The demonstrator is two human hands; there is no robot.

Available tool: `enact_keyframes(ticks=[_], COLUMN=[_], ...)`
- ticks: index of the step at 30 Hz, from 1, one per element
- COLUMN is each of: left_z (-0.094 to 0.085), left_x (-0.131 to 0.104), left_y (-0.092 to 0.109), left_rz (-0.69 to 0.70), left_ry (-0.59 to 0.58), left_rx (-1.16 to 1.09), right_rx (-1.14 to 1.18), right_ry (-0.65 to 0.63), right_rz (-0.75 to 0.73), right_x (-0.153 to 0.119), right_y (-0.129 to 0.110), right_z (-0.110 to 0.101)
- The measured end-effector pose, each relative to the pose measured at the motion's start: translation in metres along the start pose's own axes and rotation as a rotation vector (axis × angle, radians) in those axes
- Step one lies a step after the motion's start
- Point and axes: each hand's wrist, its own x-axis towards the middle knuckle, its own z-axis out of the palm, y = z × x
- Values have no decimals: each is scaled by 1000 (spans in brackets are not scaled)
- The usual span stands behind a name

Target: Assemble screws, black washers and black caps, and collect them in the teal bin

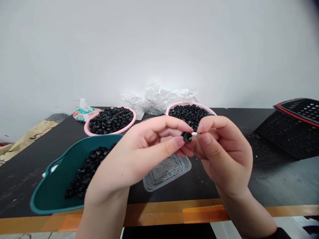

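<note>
My left hand (149, 149) pinches a small round black part (186, 136) between thumb and index finger, in the middle of the view. From the right side of that part sticks a thin metal screw (194, 136). The thumb and index finger of my right hand (221, 149) are closed on the screw's outer end. Both hands are raised above the table, close together. Below them lies a clear plastic tray (149, 186) with many loose screws (171, 170), partly hidden by my left hand.
A teal basin (53, 186) of black parts stands at left. Behind are two pink baskets (134, 116) (171, 105) of black pieces, clear plastic bags (159, 98) and a tissue pack (83, 114). A black basket (281, 136) stands right. Orange tape (154, 212) lines the table's front edge.
</note>
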Motion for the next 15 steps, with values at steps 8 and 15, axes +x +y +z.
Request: enact_keyframes(ticks=[8,15], left_z=[-1,0], left_x=[-2,0], left_y=[0,-2], left_rz=[-62,-18], left_ry=[-40,26], left_rx=[-98,-38], right_rx=[-151,-228], right_ry=[-70,-131], right_rz=[-101,-73], right_x=[-2,4], right_y=[-4,-5], right_z=[1,-2])
